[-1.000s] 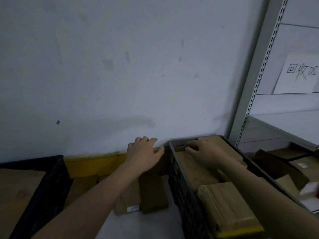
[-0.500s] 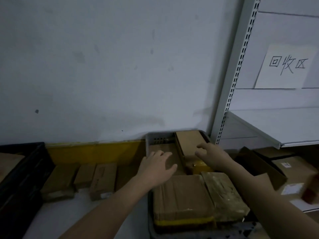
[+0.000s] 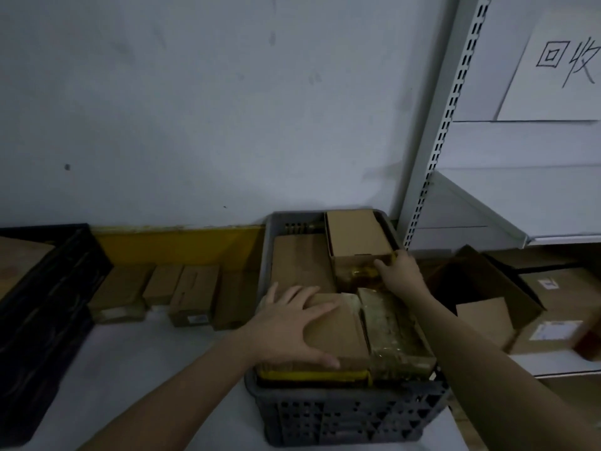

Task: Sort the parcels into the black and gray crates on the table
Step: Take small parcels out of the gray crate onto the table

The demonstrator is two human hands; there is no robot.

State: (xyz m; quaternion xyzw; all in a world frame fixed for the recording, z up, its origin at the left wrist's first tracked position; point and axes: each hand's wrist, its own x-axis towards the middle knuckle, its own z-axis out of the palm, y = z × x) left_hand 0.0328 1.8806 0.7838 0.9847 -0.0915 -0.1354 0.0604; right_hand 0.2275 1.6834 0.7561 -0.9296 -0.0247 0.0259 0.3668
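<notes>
Your left hand [image 3: 289, 323] lies flat and spread, palm down, on the top of the near cardboard parcel [image 3: 338, 333] in the gray crate [image 3: 344, 415]; the fingers are splayed and pressing, not wrapped around anything. Your right hand [image 3: 401, 275] reaches deeper into the same crate, with its fingertips on the near lower corner of the open-ended box [image 3: 356, 234] that stands at the crate's far right. Whether that hand has closed on the corner or only touches it, you cannot tell from this view.

As for progress, the gray crate looks well filled. A flat parcel [image 3: 299, 262] lies at its far left, the parcel under your left palm sits on a yellow-edged one, and a parcel wrapped in clear tape [image 3: 393, 333] lies along the right side. So a fair share of the sorting appears done, and what you seem to be doing now is settling the load so it packs level.

The black crate [image 3: 48, 304] stands at the left edge of the worktop [image 3: 136, 369], and a brown surface shows inside it, though how full it is stays out of view. Between the two crates, a row of small parcels [image 3: 162, 294] waits along the yellow strip [image 3: 175, 245] at the foot of the wall. Those, in my judgement, are what is left to sort. More boxes sit on the shelf [image 3: 559, 301] to your right; whether they belong to this job cannot be told.
</notes>
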